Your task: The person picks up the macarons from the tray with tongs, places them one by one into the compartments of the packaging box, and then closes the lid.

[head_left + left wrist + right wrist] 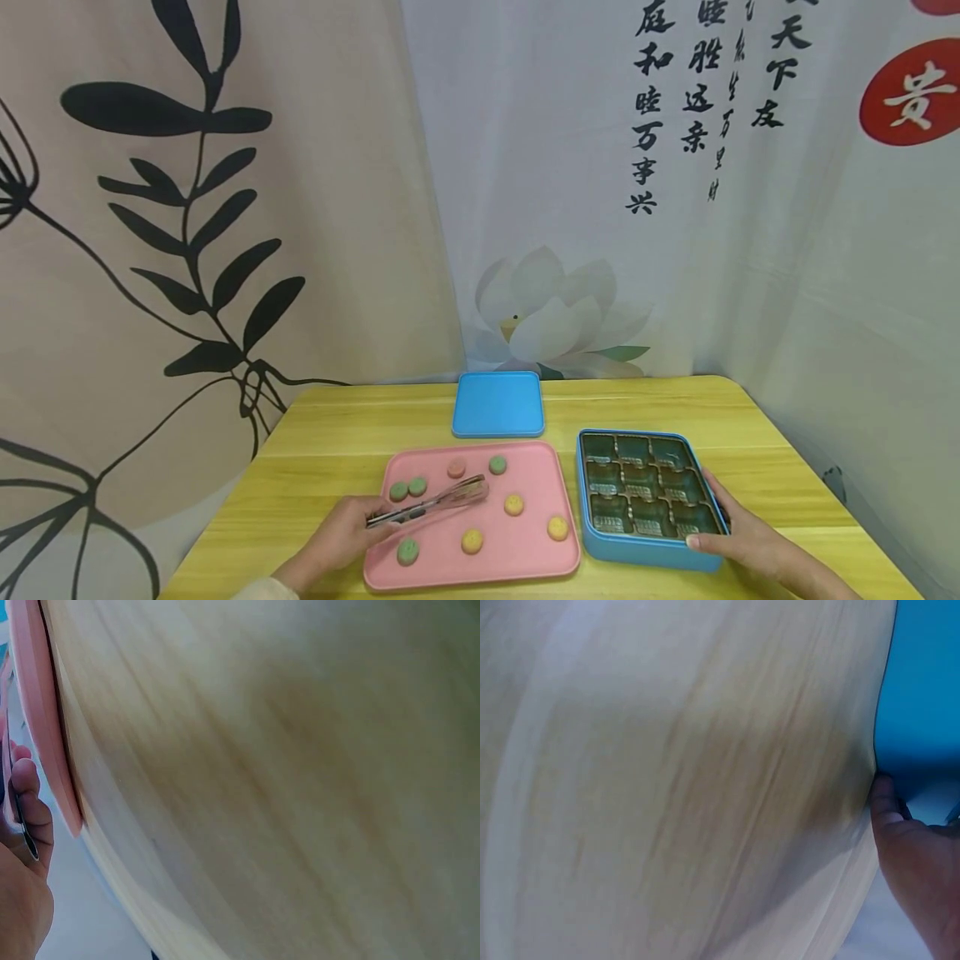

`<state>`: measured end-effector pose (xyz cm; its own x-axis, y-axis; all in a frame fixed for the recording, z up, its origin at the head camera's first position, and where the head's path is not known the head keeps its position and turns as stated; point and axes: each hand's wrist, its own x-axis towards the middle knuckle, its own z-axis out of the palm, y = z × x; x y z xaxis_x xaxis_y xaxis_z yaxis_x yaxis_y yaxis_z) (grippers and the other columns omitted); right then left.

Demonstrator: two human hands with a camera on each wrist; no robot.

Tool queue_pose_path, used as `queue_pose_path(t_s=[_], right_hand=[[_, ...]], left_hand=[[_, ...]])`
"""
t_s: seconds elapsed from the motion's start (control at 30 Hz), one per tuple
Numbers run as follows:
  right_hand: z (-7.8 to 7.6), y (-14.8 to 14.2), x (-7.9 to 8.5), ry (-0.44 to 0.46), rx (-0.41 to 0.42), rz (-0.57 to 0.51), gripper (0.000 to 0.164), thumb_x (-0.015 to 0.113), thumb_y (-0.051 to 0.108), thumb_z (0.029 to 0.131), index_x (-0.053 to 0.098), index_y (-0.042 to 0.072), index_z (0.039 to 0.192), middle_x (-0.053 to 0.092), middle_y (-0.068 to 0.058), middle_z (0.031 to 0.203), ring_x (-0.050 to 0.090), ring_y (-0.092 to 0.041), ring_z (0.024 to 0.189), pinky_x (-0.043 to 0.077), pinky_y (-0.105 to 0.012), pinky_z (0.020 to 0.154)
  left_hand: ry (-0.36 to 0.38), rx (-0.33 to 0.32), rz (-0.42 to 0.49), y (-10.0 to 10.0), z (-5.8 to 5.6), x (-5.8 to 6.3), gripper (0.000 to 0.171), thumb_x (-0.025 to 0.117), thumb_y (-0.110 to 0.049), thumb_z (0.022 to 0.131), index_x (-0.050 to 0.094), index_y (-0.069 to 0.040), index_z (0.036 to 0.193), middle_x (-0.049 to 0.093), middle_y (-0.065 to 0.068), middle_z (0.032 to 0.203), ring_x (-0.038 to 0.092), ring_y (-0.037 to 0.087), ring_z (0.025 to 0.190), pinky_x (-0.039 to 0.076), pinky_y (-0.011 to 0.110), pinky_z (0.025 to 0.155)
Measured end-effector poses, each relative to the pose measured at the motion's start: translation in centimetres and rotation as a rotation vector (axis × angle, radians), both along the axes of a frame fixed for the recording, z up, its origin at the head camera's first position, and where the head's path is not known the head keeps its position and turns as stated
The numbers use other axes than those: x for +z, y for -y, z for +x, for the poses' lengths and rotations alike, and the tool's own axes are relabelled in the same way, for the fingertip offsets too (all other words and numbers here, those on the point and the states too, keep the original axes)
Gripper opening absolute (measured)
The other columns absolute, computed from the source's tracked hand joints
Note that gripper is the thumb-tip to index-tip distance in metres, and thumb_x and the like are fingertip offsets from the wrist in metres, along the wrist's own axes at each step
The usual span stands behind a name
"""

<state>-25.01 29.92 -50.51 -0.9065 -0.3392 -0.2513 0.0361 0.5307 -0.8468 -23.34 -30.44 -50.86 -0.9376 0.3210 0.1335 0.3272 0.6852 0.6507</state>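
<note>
looks like none boxed: round cookies on pink tray, nine-cell blue box unfilled. left hand fingers grip tongs, right hand grips box.

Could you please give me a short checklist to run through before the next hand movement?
1. Left hand grips the tongs: ok, it holds their handle end above the pink tray.
2. Right hand steadies the blue box: ok, it holds the right side near the front corner.
3. Box uncovered: ok, the blue lid lies apart, behind the tray.
4. Compartments free: ok, no cookie shows in any of the nine.
5. The two close green cookies at the tray's left are separated: cannot tell.
6. Tongs' tips holding a cookie: cannot tell.
</note>
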Motion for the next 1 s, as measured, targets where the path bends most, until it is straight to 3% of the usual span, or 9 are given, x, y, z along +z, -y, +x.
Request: queue_pose_path(t_s=[0.43, 0.83, 1.0], right_hand=[[0.0, 0.0, 0.0, -0.003, 0.005, -0.002, 0.108, 0.068, 0.030, 0.094, -0.019, 0.000, 0.153, -0.007, -0.043, 0.152, 0.013, -0.063, 0.136, 0.027, -0.072, 0.100], [0.0, 0.0, 0.1, 0.004, -0.001, -0.001, 0.108, 0.067, 0.029, 0.094, -0.019, 0.001, 0.153, -0.008, -0.043, 0.152, 0.011, -0.064, 0.136, 0.026, -0.072, 0.100], [-0.1, -0.1, -0.1, 0.003, -0.003, 0.009, 0.108, 0.067, 0.030, 0.095, -0.018, 0.001, 0.153, -0.009, -0.042, 0.152, 0.009, -0.064, 0.136, 0.027, -0.073, 0.100]], left_hand=[[0.067, 0.037, 0.027, -0.4, -0.1, 0.9, 0.009, 0.074, -0.026, 0.089, 0.072, -0.017, 0.088, 0.060, -0.008, 0.071, 0.049, 0.004, 0.058, 0.040, 0.019, 0.046], [-0.026, 0.012, 0.003, -1.1, -0.8, 1.9, 0.015, 0.073, -0.032, 0.091, 0.070, -0.018, 0.086, 0.055, -0.011, 0.066, 0.044, 0.001, 0.055, 0.037, 0.019, 0.046], [-0.031, 0.004, 0.007, -1.9, -1.1, 2.7, 0.014, 0.074, -0.032, 0.090, 0.069, -0.020, 0.085, 0.052, -0.011, 0.064, 0.043, 0.002, 0.055, 0.037, 0.020, 0.047]])
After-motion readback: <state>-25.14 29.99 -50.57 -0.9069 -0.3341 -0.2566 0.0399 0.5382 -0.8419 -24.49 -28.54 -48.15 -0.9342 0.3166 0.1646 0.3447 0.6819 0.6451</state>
